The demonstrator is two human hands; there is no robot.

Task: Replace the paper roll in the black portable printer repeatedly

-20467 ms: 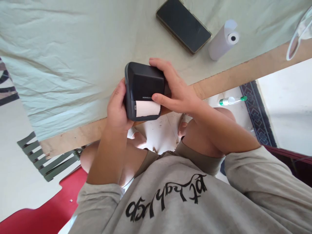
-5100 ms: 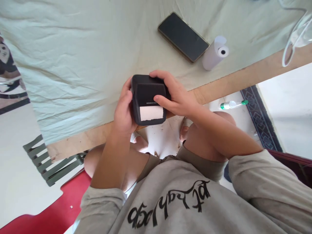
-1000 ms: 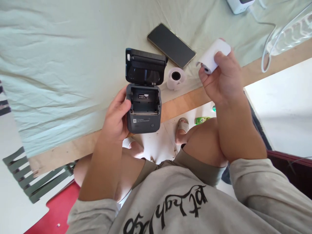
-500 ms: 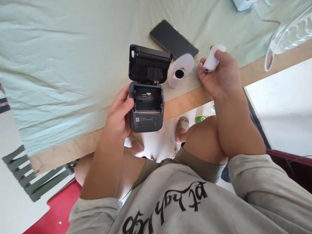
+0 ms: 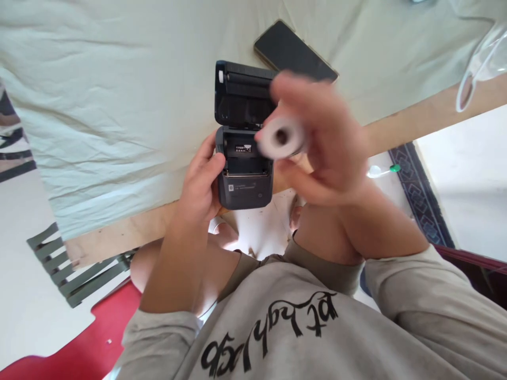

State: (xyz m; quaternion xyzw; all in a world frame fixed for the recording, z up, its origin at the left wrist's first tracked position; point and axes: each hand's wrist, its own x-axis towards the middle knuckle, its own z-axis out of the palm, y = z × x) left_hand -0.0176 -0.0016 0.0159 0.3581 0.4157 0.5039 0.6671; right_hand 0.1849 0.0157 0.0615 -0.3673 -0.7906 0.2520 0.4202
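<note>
My left hand [image 5: 201,182] grips the side of a small dark grey label printer [image 5: 246,191], thumb on its edge. The printer's lid [image 5: 241,108] stands raised, and the paper bay inside shows a small printed sticker. Blurred by motion, my right hand [image 5: 330,145] has its fingers around a white paper roll [image 5: 273,143]. The roll's hollow end faces me, in front of the right part of the bay and lid. Whether it touches the printer I cannot tell. Another roll, seen earlier beside the printer, is hidden behind my right hand.
A dark phone [image 5: 291,50] lies on the pale green cloth [image 5: 130,95] beyond the printer. The table's bare wooden edge [image 5: 130,224] runs in front of me. At the right are a white cable [image 5: 461,97] and clear plastic [image 5: 491,58]. A red seat [image 5: 91,338] is below left.
My right hand has swung left with the paper roll, from beside the phone to the printer, turning the roll's end toward me. My left hand still holds the printer with its lid up.
</note>
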